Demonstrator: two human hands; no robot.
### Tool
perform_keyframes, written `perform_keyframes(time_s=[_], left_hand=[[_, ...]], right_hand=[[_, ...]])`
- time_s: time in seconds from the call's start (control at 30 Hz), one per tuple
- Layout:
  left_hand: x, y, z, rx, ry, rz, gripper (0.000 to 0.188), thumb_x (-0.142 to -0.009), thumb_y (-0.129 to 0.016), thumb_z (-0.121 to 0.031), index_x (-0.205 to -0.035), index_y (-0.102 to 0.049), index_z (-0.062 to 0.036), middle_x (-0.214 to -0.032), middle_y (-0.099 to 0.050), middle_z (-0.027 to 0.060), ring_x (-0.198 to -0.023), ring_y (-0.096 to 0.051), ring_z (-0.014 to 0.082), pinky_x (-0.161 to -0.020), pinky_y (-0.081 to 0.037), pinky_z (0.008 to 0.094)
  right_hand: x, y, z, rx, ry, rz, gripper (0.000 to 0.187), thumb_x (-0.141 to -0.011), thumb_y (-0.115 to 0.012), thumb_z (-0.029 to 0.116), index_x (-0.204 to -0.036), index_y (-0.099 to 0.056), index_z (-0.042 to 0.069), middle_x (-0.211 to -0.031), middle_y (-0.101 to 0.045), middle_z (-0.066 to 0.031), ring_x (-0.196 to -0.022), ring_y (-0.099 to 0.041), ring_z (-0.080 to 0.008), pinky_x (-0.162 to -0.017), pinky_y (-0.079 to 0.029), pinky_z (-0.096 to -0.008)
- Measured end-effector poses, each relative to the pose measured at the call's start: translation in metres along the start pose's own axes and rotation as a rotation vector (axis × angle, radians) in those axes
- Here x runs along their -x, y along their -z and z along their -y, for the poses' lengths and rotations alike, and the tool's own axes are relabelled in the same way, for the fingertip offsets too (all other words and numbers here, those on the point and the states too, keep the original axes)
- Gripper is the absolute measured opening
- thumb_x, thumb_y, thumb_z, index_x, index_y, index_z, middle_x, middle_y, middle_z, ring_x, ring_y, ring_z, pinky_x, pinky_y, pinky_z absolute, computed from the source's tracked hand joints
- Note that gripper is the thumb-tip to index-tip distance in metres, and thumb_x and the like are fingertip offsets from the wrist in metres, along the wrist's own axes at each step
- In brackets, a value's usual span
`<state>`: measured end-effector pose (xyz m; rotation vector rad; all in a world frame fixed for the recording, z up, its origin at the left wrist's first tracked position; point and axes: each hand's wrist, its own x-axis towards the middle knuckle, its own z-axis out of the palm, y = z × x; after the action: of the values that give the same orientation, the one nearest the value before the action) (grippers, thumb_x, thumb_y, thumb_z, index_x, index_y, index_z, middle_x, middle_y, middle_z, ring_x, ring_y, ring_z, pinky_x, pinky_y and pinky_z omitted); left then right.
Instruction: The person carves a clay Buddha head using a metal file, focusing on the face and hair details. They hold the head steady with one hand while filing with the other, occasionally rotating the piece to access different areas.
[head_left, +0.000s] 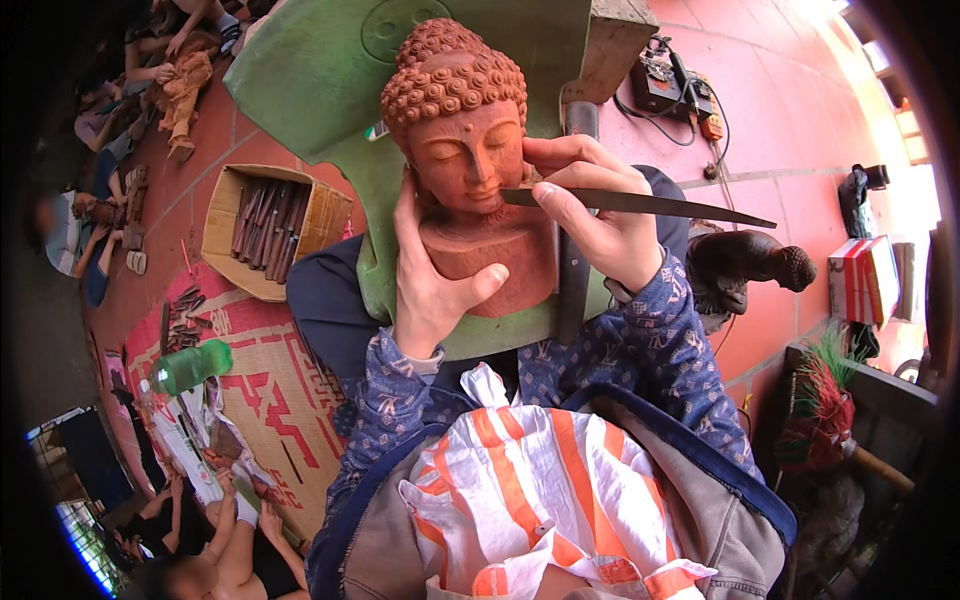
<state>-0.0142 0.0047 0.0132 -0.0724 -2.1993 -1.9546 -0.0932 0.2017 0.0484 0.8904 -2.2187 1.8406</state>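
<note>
A reddish-brown carved wooden Buddha bust [455, 120] with curled hair leans against a green plastic chair [320, 80] between my legs. My left hand [435, 270] cups the bust's neck and jaw from the left, thumb spread over the chest. In my right hand [600, 210] is a long dark flat file [680, 207], pinched between thumb and fingers. Its near end touches the face beside the mouth and chin, and its tapered end points out to the right. Some fingers of the right hand rest against the bust's cheek.
An open cardboard box [225, 245] of wooden-handled chisels stands at left, near a green bottle [192, 367] and a patterned mat [280, 400]. To the right lie a dark carved figure [750, 265] and a corded power box [660, 85]. Other people work along the left side.
</note>
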Motion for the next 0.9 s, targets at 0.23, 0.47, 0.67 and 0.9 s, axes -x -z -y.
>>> perform_keyframes(time_s=[0.23,0.47,0.67,0.9], left_hand=[[-0.0009,-0.0019,-0.005,0.027,0.014,0.004,0.121,-0.07,-0.086,-0.036,-0.154,-0.009,0.0037,-0.147,-0.034,0.0235,-0.135,-0.042,0.0312,-0.112,-0.039,0.0421],[-0.0013,-0.0015,-0.0019,0.037,0.006,0.002,0.12,-0.071,-0.085,-0.036,-0.154,-0.009,0.0036,-0.147,-0.034,0.0235,-0.135,-0.042,0.0309,-0.112,-0.039,0.0421],[-0.0001,-0.0003,0.0002,0.013,-0.001,0.002,0.12,-0.071,-0.085,-0.036,-0.154,-0.009,0.0036,-0.146,-0.035,0.0236,-0.135,-0.043,0.031,-0.112,-0.039,0.0421],[-0.0011,-0.0013,-0.0017,0.047,0.016,0.002,0.122,-0.07,-0.085,-0.038,-0.154,-0.008,0.0036,-0.148,-0.033,0.0236,-0.136,-0.042,0.0313,-0.112,-0.038,0.0423]], right_hand=[[0.0037,-0.0046,-0.0045,-0.017,0.063,-0.031,0.009,-0.086,-0.07,0.002,-0.087,-0.071,-0.006,-0.109,-0.07,-0.0208,-0.094,-0.07,-0.0246,-0.084,-0.056,-0.033],[0.0053,-0.0037,-0.0096,-0.152,-0.014,-0.06,0.008,-0.085,-0.07,0.002,-0.088,-0.071,-0.006,-0.109,-0.069,-0.021,-0.093,-0.07,-0.0253,-0.084,-0.055,-0.0334],[0.0026,-0.0001,-0.0124,-0.061,0.066,0.004,0.009,-0.086,-0.069,0.002,-0.089,-0.071,-0.006,-0.112,-0.069,-0.0207,-0.096,-0.069,-0.0252,-0.086,-0.055,-0.0338],[0.0059,-0.0029,-0.0121,-0.109,0.05,-0.008,0.008,-0.086,-0.069,0.003,-0.089,-0.072,-0.004,-0.113,-0.068,-0.0204,-0.099,-0.068,-0.0262,-0.089,-0.054,-0.0348]])
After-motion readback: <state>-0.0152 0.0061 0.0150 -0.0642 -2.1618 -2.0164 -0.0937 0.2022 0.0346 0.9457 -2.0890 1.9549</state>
